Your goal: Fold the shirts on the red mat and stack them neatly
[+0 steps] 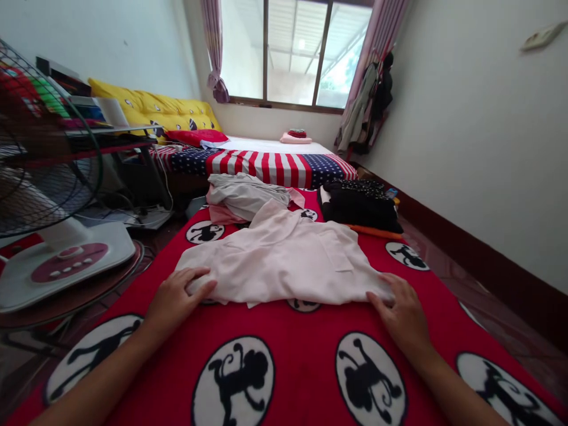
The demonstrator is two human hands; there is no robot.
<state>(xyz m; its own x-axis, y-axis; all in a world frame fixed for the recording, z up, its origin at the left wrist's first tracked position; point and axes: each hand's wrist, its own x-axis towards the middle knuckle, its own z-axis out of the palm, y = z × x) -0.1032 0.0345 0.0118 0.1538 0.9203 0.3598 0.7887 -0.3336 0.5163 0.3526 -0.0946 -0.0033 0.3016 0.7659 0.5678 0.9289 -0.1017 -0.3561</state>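
A pale pinkish-white collared shirt point(288, 260) with a chest pocket lies spread across the red blanket point(306, 361), its collar pointing away from me. My left hand point(180, 296) grips its near left corner, with thumb and fingers around the fabric. At the near right corner, my right hand point(402, 307) pinches the cloth the same way. Just beyond the shirt sits a loose heap of grey and pink clothes point(248, 195). To the right of that heap is a folded stack of black clothes point(361, 207) with an orange piece at its bottom.
A fan point(66, 254) stands on a round stool at the left, beside a cluttered desk point(119, 139). Farther back, a bed point(266, 165) has a flag-patterned cover, a red pillow point(197, 137) and small folded items. Clothes hang point(366, 106) by the right wall.
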